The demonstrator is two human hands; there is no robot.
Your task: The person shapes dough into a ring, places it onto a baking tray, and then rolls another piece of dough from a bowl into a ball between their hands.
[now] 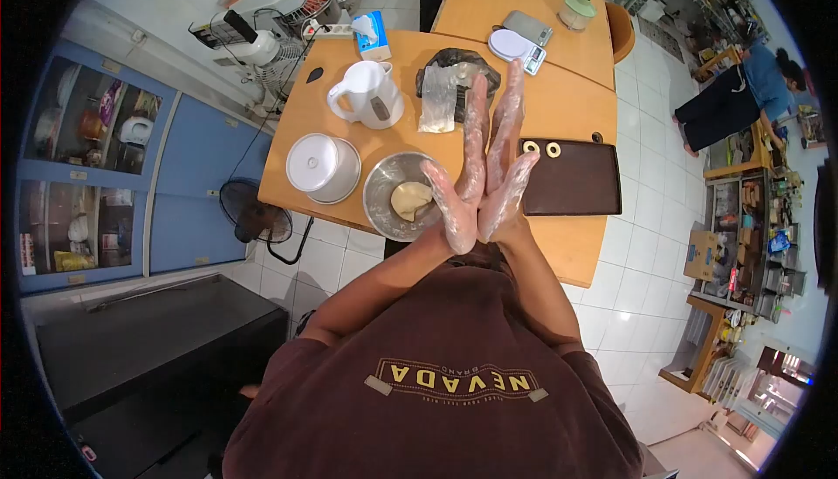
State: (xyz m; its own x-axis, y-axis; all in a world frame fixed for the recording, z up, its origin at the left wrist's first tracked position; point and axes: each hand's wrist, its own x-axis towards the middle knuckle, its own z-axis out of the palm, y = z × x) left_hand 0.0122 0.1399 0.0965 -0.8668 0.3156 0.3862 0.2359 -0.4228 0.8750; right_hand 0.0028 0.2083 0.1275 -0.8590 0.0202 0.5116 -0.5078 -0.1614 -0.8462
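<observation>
My left hand (463,187) and my right hand (508,160) are raised side by side above the table, heels close together, with long fingers stretched away from me. Both are streaked with a whitish, flour-like coating. Nothing shows in either hand, though the narrow space between the palms is partly hidden. Just left of my left hand, a metal bowl (381,204) holds a lump of pale dough (410,201). To the right of my right hand lies a dark baking tray (576,184), with two pale rings (541,149) that look like dough near its far left corner.
A white lidded tub (324,168) and a white pitcher (371,95) stand on the left. A plastic bag (438,104), kitchen scale (517,48), tissue box (373,36) and jar (576,11) are farther back. Another person (742,99) is beyond the table at the right.
</observation>
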